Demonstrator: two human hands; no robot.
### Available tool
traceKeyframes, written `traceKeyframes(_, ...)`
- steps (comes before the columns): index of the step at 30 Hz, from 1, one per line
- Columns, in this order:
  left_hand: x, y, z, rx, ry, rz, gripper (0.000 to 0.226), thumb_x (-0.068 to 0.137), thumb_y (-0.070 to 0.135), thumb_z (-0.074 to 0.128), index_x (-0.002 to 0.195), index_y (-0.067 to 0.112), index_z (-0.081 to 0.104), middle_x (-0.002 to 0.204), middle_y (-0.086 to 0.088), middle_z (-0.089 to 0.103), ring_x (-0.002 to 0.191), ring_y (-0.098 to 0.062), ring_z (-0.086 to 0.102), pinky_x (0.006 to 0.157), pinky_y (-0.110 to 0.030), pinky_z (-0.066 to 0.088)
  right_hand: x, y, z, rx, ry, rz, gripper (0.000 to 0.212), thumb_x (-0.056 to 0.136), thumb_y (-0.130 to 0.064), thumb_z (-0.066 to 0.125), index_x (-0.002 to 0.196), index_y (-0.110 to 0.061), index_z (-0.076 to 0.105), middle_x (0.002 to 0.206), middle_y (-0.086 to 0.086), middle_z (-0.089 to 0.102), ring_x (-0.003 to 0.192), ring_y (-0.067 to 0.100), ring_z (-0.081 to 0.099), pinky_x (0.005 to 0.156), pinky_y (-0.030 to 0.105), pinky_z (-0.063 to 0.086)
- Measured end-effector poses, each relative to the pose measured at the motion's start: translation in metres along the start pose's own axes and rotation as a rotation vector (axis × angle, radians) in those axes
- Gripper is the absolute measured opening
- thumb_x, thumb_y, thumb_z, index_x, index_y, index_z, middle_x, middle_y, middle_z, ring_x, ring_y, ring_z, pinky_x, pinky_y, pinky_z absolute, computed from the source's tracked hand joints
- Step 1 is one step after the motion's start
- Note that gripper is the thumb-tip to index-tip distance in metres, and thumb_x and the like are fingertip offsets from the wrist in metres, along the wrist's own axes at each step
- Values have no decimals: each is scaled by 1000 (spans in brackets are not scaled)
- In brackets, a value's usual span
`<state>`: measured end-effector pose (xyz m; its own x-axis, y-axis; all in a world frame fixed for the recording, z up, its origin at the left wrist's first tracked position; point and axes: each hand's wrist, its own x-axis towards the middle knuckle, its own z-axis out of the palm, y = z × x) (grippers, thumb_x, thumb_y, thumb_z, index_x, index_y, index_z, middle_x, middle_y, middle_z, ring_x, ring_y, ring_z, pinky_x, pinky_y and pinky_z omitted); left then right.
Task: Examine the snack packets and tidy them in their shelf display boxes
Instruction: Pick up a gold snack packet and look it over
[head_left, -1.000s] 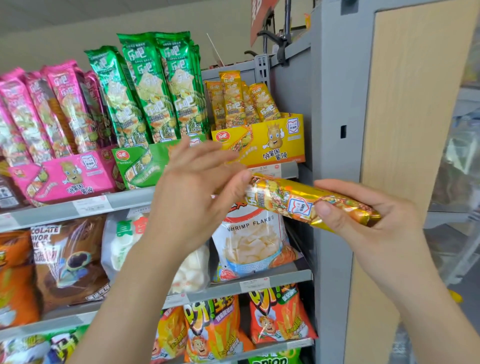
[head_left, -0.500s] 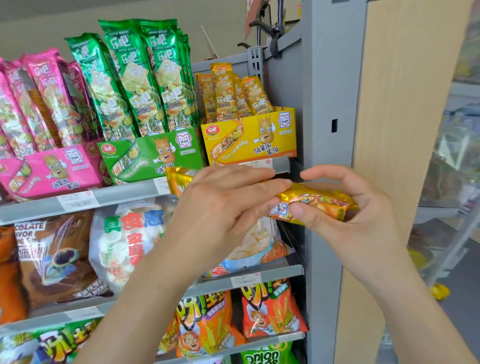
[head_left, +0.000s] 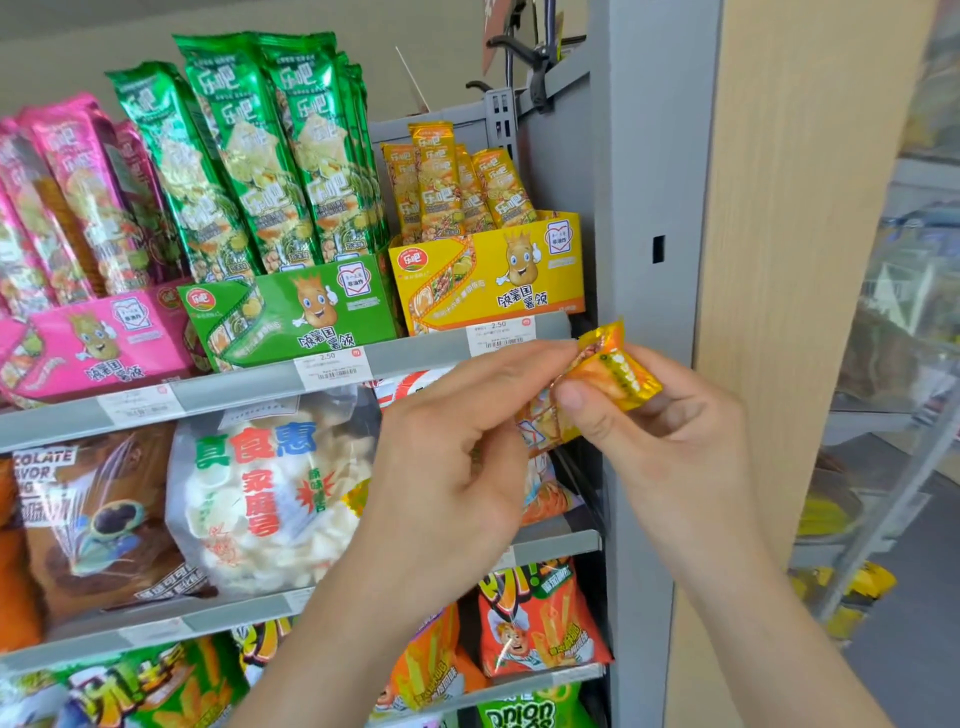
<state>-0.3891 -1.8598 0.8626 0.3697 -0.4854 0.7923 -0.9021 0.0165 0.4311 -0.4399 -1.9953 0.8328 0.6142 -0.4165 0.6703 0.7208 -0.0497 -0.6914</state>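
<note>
Nearest, two bare hands met over one small snack packet (head_left: 618, 375) of shiny, crinkled gold-and-orange foil with a crimped end. The right hand (head_left: 675, 447) pinched it between thumb and curled fingers. The left hand (head_left: 457, 447) gripped its upper-left end with its fingertips, the other fingers curled under. The packet sat in the air just in front of the right end of the top shelf rail (head_left: 234, 387), beside the grey metal upright (head_left: 644, 208) and just below the yellow display box (head_left: 493, 270).

Two white price tags on that rail read "2.50" (head_left: 327, 364). A third tag, further left, was too blurred to read.

Three glossy cardboard display boxes stood side by side on the top shelf: yellow at the right end, green (head_left: 291, 312) in the middle and pink (head_left: 88, 338) on the left. Each carried a cartoon potato wearing a crown and Chinese lettering. Four long, slim yellow foil packets (head_left: 447, 176) stood upright in the yellow box. Taller green packets (head_left: 249, 156) showed three fronts, with more edges behind them. Several pink packets (head_left: 67, 197) leaned in the pink box.

On the shelf below lay a clear bag of white crackers (head_left: 260, 493) printed with red, green and blue characters. Beside it was a brown bag (head_left: 93, 519) lettered "COLATE". Lower still were an orange bag of fries-shaped snacks (head_left: 540, 618) and a green bag (head_left: 524, 712) reading "Onion".

A pale wood-grain panel (head_left: 810, 208) stood to the right of the upright.
</note>
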Motion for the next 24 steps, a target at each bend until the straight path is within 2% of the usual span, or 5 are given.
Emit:
traceKeyframes(6,9,7,2,-139,23,-135,21,87,20,63,103,31,69,103,15,66,100,0,63,84,-17,50,-1,3,2,-108,-67,43,24,77,-28,76,100,-21,76,89,-1,76,81,11,71,72,24,56)
traceKeyframes(11,13,4,2,-132,158,-184,9,76,18,78,79,27,77,84,7,69,79,-9,67,72,-29,58,-4,6,3,-331,-94,0,31,80,-35,76,111,-29,72,94,-10,74,87,10,71,72,23,57)
traceKeyframes(16,17,1,-1,-445,420,-335,10,76,27,76,74,17,76,69,2,71,63,-12,64,62,-28,55,-10,19,6,-86,-328,124,51,84,-53,66,130,-36,53,118,-7,68,109,18,66,91,35,54)
traceKeyframes(20,17,-7,-4,-620,449,-458,13,78,25,72,78,12,70,69,-4,66,62,-15,59,61,-31,53,-26,27,6,-82,-375,252,45,83,-64,60,121,-41,54,92,-11,70,76,10,68,66,27,55)
traceKeyframes(24,20,-16,-20,-651,254,-494,14,80,23,68,91,17,74,82,-4,69,71,-16,63,68,-34,57,-25,23,-1,-131,-369,273,36,86,-63,57,116,-42,57,74,-6,66,53,12,58,52,25,51)
